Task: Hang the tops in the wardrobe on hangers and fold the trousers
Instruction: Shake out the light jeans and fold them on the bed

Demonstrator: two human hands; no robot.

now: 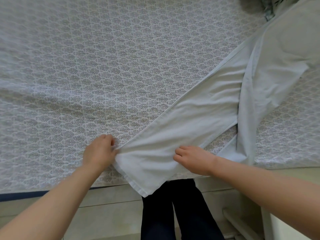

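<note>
Pale blue-grey trousers (204,108) lie stretched diagonally across the patterned bedspread (103,75), running from the far right down to the near edge. One leg's hem hangs over the bed's front edge. My left hand (100,152) pinches the left side of that leg end with curled fingers. My right hand (194,159) grips the right side of the same leg end, fingers curled into the cloth. The second leg (245,135) drops toward the bed's edge on the right.
More crumpled clothing (270,7) lies at the far right corner of the bed. My dark-trousered legs (173,213) stand against the bed's front edge on a tiled floor. A white piece of furniture (294,227) sits at the lower right.
</note>
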